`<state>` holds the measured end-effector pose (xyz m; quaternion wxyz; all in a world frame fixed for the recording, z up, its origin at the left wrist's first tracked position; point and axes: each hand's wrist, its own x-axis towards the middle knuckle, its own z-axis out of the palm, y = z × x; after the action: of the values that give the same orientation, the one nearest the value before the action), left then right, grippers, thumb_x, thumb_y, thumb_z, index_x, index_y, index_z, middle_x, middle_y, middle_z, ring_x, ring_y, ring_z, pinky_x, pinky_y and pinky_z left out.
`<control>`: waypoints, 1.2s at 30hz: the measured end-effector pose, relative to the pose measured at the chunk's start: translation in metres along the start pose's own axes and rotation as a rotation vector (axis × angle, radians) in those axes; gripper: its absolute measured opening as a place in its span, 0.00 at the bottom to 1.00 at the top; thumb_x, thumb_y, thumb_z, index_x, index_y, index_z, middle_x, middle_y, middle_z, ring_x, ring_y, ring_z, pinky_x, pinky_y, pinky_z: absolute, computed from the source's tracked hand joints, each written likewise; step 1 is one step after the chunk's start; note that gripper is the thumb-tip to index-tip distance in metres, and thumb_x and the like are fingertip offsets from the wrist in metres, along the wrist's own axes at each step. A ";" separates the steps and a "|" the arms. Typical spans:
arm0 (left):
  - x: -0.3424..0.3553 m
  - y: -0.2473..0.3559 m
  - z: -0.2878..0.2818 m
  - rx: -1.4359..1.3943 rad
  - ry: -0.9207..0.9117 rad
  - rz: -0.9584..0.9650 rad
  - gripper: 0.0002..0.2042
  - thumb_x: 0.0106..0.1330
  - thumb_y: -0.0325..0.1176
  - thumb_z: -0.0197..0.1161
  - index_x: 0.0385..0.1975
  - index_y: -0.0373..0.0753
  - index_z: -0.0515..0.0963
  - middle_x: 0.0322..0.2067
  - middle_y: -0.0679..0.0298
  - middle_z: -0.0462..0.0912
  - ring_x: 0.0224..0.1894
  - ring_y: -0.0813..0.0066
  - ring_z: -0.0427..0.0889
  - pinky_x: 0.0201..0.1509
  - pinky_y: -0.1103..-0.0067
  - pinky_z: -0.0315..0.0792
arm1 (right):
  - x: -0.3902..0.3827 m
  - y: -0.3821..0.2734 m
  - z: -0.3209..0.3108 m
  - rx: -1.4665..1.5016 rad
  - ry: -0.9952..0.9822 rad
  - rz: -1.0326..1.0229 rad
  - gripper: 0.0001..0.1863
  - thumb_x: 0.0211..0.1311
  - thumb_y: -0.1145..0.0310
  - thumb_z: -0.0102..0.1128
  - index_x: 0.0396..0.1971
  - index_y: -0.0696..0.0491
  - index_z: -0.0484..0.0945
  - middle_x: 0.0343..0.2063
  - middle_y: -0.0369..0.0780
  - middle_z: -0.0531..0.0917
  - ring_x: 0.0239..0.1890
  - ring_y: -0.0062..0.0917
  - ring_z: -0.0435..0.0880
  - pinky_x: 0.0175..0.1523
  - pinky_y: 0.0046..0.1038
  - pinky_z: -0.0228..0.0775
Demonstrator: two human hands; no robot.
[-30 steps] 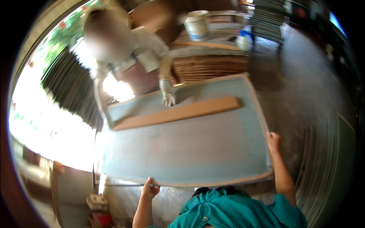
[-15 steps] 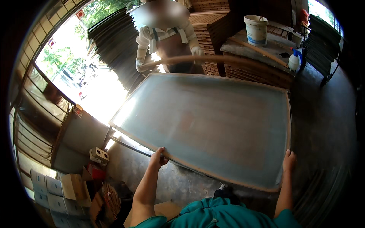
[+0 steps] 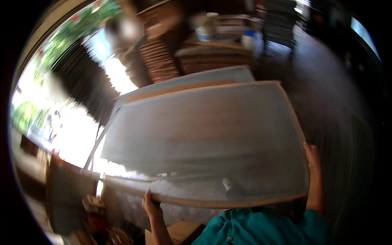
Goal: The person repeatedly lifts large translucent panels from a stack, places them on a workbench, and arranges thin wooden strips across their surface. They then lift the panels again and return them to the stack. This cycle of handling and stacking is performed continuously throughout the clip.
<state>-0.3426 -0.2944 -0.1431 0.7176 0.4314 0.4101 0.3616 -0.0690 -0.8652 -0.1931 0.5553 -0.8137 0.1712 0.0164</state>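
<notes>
A large rectangular mesh screen [image 3: 212, 122] with a thin wooden frame is raised in front of me and tilted. Through its sheer mesh the floor and part of a shoe show faintly. My left hand [image 3: 152, 205] is closed round the near frame edge, left of its middle. On the right side edge my right hand [image 3: 312, 157] grips the frame near the close corner. Behind and partly under it lies a second grey panel [image 3: 204, 76], its far edge showing. Motion blurs the picture.
At the far left a co-worker [image 3: 130, 61] stands by stacked dark panels [image 3: 83, 79]. Stacked wooden frames [image 3: 160, 61], a white bucket [image 3: 206, 30] and a blue-topped bottle [image 3: 247, 40] are at the back. Cardboard [image 3: 181, 230] lies low by my left arm.
The screen has come up off the panel beneath and toward me, both hands still on it. My view has swung right, so the co-worker now appears farther left.
</notes>
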 end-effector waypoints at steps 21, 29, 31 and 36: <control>-0.360 0.037 0.449 -0.073 -1.178 0.505 0.10 0.63 0.34 0.59 0.21 0.39 0.73 0.22 0.72 0.73 0.27 0.85 0.68 0.32 0.86 0.62 | -0.120 0.277 -0.196 0.692 0.108 0.833 0.17 0.54 0.59 0.56 0.38 0.57 0.78 0.35 0.43 0.81 0.35 0.32 0.78 0.40 0.33 0.71; -0.471 0.003 0.528 -0.320 -0.597 1.292 0.18 0.68 0.43 0.49 0.42 0.34 0.76 0.39 0.60 0.77 0.44 0.70 0.73 0.46 0.73 0.70 | -0.080 0.203 -0.338 0.811 0.153 0.641 0.22 0.58 0.54 0.59 0.40 0.60 0.79 0.36 0.44 0.81 0.35 0.31 0.81 0.38 0.37 0.73; -0.486 -0.009 0.528 -0.373 -0.603 1.241 0.18 0.67 0.44 0.49 0.42 0.34 0.75 0.39 0.60 0.77 0.44 0.70 0.73 0.45 0.73 0.70 | -0.032 0.227 -0.361 0.831 0.237 0.430 0.22 0.59 0.52 0.57 0.37 0.59 0.80 0.35 0.46 0.81 0.34 0.31 0.80 0.38 0.36 0.73; -0.520 -0.083 0.547 -0.267 -0.860 0.953 0.19 0.67 0.45 0.49 0.44 0.35 0.74 0.39 0.60 0.77 0.44 0.70 0.73 0.45 0.73 0.70 | -0.058 0.174 -0.450 0.863 0.570 0.349 0.21 0.59 0.52 0.57 0.30 0.59 0.80 0.24 0.40 0.80 0.24 0.25 0.78 0.28 0.30 0.71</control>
<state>-0.0451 -0.9553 0.0842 0.6261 0.5791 -0.1981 0.4831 -0.2487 -1.3159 -0.1643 0.7593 -0.4437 0.4387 -0.1845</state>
